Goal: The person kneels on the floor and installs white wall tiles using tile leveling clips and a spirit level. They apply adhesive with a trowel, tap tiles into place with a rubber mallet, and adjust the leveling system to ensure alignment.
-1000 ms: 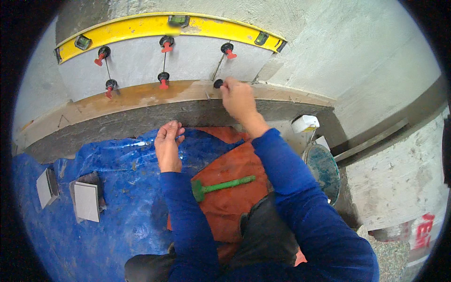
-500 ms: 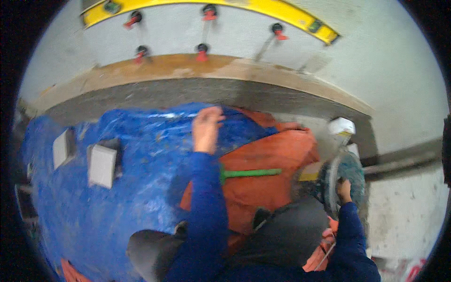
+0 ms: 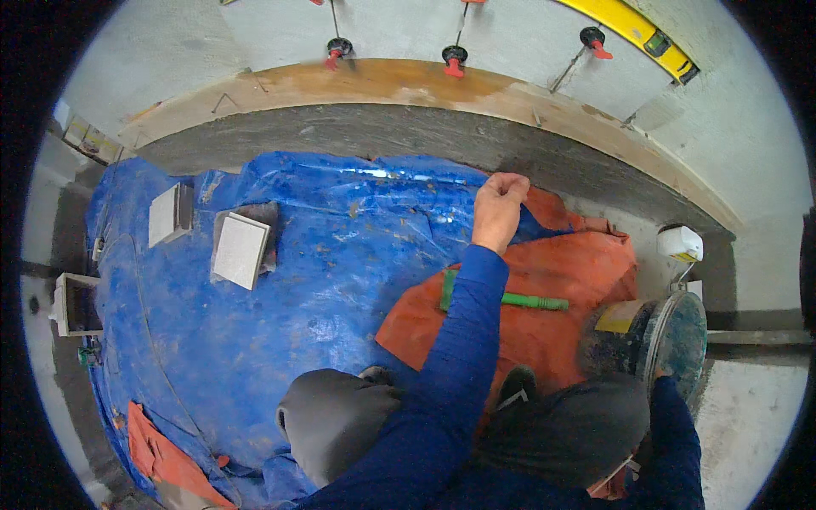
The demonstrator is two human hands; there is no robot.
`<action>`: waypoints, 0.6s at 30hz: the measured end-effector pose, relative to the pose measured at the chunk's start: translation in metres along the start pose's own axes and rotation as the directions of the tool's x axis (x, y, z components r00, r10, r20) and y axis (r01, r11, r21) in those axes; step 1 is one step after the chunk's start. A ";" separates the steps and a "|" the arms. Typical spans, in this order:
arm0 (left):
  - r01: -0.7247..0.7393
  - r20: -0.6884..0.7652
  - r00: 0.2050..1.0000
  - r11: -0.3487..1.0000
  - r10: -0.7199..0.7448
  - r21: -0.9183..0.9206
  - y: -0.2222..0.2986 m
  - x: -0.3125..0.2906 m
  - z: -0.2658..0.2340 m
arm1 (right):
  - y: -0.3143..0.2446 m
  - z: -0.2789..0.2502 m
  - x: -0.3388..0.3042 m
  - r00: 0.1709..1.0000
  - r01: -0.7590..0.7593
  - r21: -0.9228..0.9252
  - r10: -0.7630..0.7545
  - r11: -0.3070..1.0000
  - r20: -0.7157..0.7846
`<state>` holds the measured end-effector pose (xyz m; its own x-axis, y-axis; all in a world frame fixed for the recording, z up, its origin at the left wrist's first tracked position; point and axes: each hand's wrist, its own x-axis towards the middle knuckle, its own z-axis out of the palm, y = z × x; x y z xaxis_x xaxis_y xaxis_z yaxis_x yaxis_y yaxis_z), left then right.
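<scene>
My left hand (image 3: pixel 500 208) is above the far edge of a blue tarp (image 3: pixel 331 280), its fingers curled and pinched together. Whatever is in that pinch, if anything, is too small to make out. My right hand (image 3: pixel 660 375) reaches to the mouth of a dark bucket (image 3: pixel 625 340) with a yellow label. Its fingers are hidden at the bucket's rim. Beneath my left forearm lies a green-handled tool (image 3: pixel 535 301) on an orange sheet (image 3: pixel 527 336); my sleeve covers part of it.
Two small stacks of pale tiles (image 3: pixel 241 252) (image 3: pixel 170 214) lie on the tarp to the left. A wooden board (image 3: pixel 382 83) runs along the wall's foot, below black and red clamps (image 3: pixel 455 59) and a yellow spirit level (image 3: pixel 654 41). A white container (image 3: pixel 680 244) stands behind the bucket.
The view has shifted, so the wall, tarp and bucket sit elsewhere in the picture. My left hand's fingers have drawn closer together. My right hand is still at the bucket, showing less.
</scene>
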<state>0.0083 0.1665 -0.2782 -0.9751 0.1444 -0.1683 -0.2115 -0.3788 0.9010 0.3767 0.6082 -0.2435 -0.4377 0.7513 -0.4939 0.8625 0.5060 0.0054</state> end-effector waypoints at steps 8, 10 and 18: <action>-0.055 0.028 0.998 0.994 0.053 0.089 -0.008 -0.008 0.022 | -0.031 -0.004 0.001 0.990 0.137 0.171 -0.131 0.976 -0.045; -0.072 0.039 0.997 0.988 0.067 0.139 -0.010 -0.008 0.021 | -0.039 -0.028 -0.013 0.970 0.237 0.342 -0.204 0.909 -0.132; -0.072 0.112 0.992 0.976 0.049 0.208 -0.024 -0.012 0.019 | -0.025 -0.062 -0.072 0.952 0.292 0.047 -0.286 0.955 -0.107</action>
<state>0.0261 0.1915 -0.2902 -0.9707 0.2271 -0.0780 -0.1227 -0.1898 0.9741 0.3707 0.5678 -0.1545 -0.6903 0.6162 -0.3791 0.7082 0.6826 -0.1801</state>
